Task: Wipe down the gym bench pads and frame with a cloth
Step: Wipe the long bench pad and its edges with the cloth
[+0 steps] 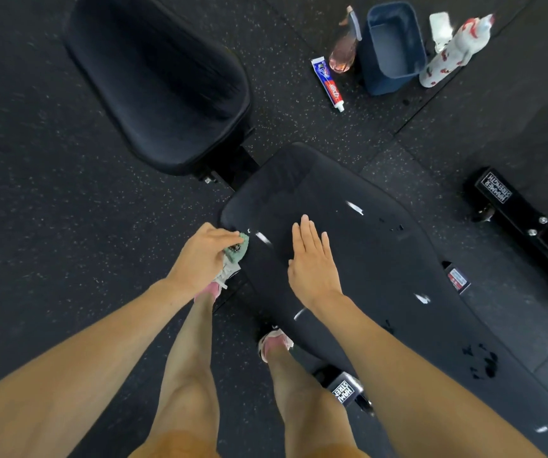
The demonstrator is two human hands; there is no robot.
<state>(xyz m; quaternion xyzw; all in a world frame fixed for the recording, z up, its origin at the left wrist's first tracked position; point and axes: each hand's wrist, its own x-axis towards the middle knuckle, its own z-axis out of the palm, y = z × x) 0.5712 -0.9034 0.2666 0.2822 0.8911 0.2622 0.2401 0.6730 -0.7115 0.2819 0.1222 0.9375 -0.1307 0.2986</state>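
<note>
The person stands over the bench, both bare arms reaching down to the long back pad (375, 266). The left hand (201, 256) has its fingers curled around a bunched pale-green cloth (239, 248), holding it against the pad's left edge, close to the rounded corner at the end that faces the seat. The right hand (312, 259) lies flat on top of the pad just beside it, palm down, fingers straight and close together, holding nothing. A few bright wet-looking streaks (353, 208) and some dark spots show on the pad's surface.

The seat pad (160, 84) sits beyond, tilted and apart from the back pad, with a bit of the black frame (239, 170) showing in the gap between them. Off the bench's right edge a black frame foot (510, 209) with white lettering rests on the speckled rubber floor (51, 193).

On the floor past the far end there is a toothpaste tube (328, 83), a spray bottle (345, 44) of pinkish liquid, a blue bin (391, 47), and a white bottle (451, 51) with a red pattern, all close together. The person's pink-and-white shoes (274, 342) stand by the bench's left edge.
</note>
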